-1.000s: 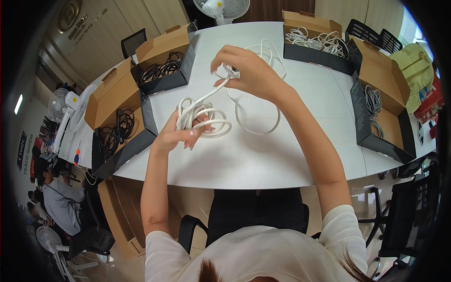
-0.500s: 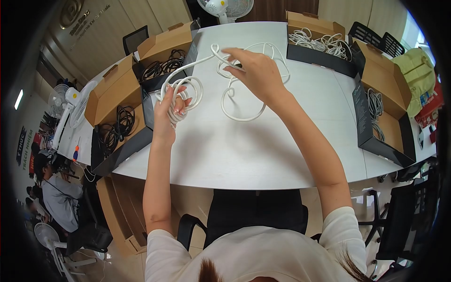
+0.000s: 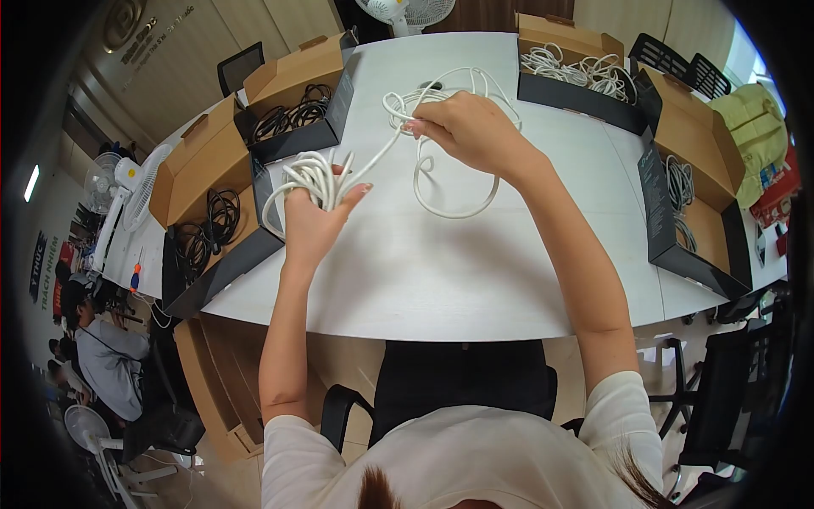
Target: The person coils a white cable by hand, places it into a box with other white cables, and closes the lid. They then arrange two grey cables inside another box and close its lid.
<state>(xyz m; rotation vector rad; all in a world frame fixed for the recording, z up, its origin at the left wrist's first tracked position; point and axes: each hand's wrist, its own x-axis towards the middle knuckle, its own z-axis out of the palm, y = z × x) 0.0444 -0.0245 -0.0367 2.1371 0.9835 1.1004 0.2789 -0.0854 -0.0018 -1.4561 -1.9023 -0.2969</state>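
A bundle of coiled white cable (image 3: 312, 180) sits in my left hand (image 3: 318, 222), whose thumb points outward to the right. From the bundle a length of the cable runs up to my right hand (image 3: 466, 134), which pinches it between thumb and fingers. More loops of white cable (image 3: 458, 214) lie loosely on the white table (image 3: 407, 288), beyond and below my right hand. A small dark object near the loops is partly hidden.
Open boxes with black cables (image 3: 222, 220) stand on the left. At the back right, a box holds white cables (image 3: 577, 72); at the right, another holds grey cables (image 3: 678, 182). A black chair (image 3: 465, 382) is at the front edge. People sit far left.
My right hand has moved slightly down, drawing the cable lower. My left hand has turned, its thumb now out to the right, and its coils are bunched together.
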